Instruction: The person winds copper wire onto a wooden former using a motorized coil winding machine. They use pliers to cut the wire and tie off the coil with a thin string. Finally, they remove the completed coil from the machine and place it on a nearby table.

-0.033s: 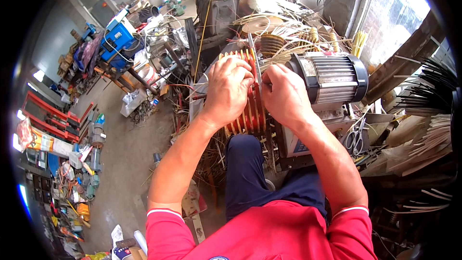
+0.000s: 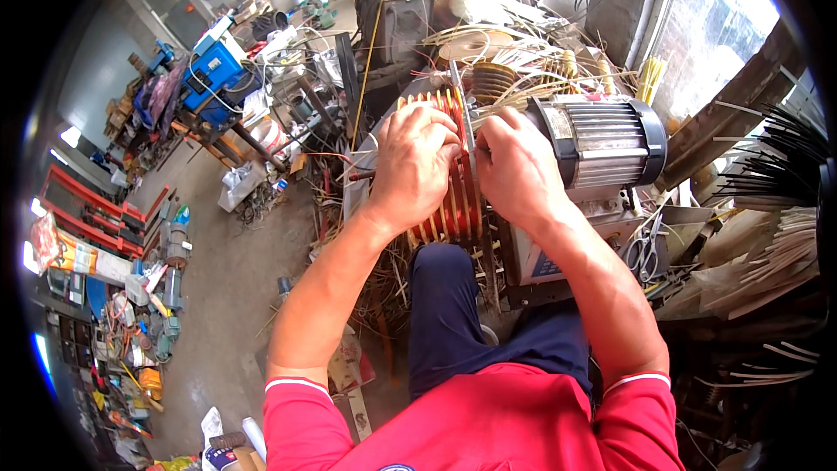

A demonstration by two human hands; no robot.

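Head view: left hand (image 2: 417,161) curled over the orange ribbed coil former (image 2: 453,201), fingers bent down across its ribs, closed on it from 9 o'clock. Right hand (image 2: 516,170) pressed to the same former from 3 o'clock, fingers pinched narrow at the thin metal plate (image 2: 462,109) standing upright between the two hands; whether a strand of wire sits in that pinch, impossible to tell. Former itself at picture centre, just above the knees, touching the grey finned motor (image 2: 602,139) at 3 o'clock. Copper-coloured spool (image 2: 493,78) just beyond the plate at 12 o'clock, among loose pale wires. Scissors (image 2: 645,253) lying on the cluttered surface at 4 o'clock, well apart from both hands. Blue machine (image 2: 214,70) far off at 10 o'clock, concrete floor (image 2: 227,279) at 8 o'clock. Against the other picture of the same instant: no shift in either grip, former and plate in the same place. Seemingly a steady two-handed hold at the winding, with nothing set down or picked up.
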